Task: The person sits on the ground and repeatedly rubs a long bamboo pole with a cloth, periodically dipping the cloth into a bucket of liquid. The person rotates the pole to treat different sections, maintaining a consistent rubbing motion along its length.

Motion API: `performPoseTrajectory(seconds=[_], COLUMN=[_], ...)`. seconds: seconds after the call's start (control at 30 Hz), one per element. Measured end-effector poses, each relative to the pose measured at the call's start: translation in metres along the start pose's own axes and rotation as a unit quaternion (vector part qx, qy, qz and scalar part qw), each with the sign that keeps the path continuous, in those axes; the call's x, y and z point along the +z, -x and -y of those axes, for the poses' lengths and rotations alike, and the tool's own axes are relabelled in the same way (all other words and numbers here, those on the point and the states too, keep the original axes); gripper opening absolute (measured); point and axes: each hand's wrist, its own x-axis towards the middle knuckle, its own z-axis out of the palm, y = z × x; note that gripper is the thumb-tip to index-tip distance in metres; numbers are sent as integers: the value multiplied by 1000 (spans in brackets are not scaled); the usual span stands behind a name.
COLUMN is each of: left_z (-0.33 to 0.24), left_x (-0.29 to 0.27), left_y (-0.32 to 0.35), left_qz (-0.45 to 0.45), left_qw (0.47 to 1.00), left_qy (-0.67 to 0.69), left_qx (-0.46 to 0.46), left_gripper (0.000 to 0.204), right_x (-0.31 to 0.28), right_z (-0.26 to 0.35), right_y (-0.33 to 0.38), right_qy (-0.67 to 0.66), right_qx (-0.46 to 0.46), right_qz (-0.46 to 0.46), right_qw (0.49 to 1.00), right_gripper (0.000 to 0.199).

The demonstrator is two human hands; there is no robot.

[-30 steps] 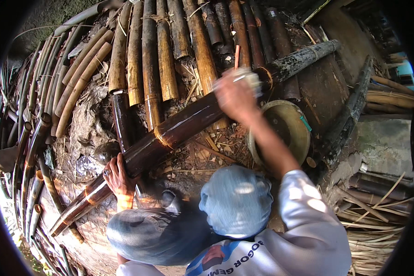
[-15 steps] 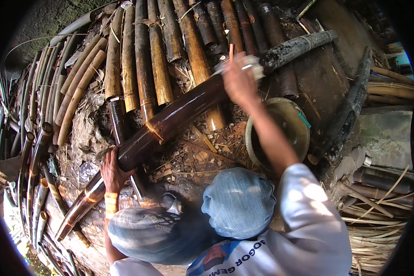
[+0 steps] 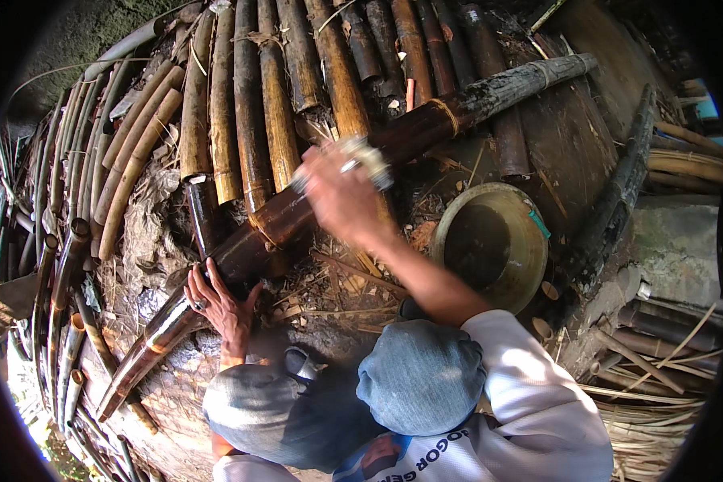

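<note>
Bamboo pole (image 3: 284, 218) slants from lower left to upper right of the frame; the left hand (image 3: 225, 309) rests spread against it, unclenched. The right hand (image 3: 339, 193) clutches a blurred pale pad (image 3: 371, 161) mid-pole, apparently scrubbing; another stroke would call for steady pressure.

Two hands (image 3: 221, 309) (image 3: 337, 189), two knees (image 3: 273, 414) (image 3: 422, 377) and one basin (image 3: 532, 277) show.

I log moderate daylight, shaded centre, bright sunlit patches on the right sleeve (image 3: 530, 365), wet glare along the dark bamboo pole (image 3: 277, 221), lower-left rim overexposed, right hand (image 3: 341, 193) motion-blurred, left hand (image 3: 223, 305) crisp, leftward bamboo lengths (image 3: 139, 173) bowed, black vignette framing my feed.
</note>
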Motion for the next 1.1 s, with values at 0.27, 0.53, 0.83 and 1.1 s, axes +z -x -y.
performPoseTrajectory(seconds=[0.27,0.53,0.83,1.1], left_z=[35,21,39,47], left_x=[-8,20,22,15], left_y=[-96,-125,-183,-190], left_qz=[125,56,126,172], left_qw=[992,996,988,981], left_qy=[33,2,21,26], left_qx=[-6,76,82,82], left_gripper=[108,125,93,93], right_x=[-105,64,-80,66], right_z=[-193,64,-229,97], right_y=[-108,-62,-168,-92], right_qy=[167,19,215,-41], right_qx=[207,-143,185,-170], right_qz=[-73,-119,56,-45], right_qw=[961,982,957,984], right_gripper=[51,40,58,46])
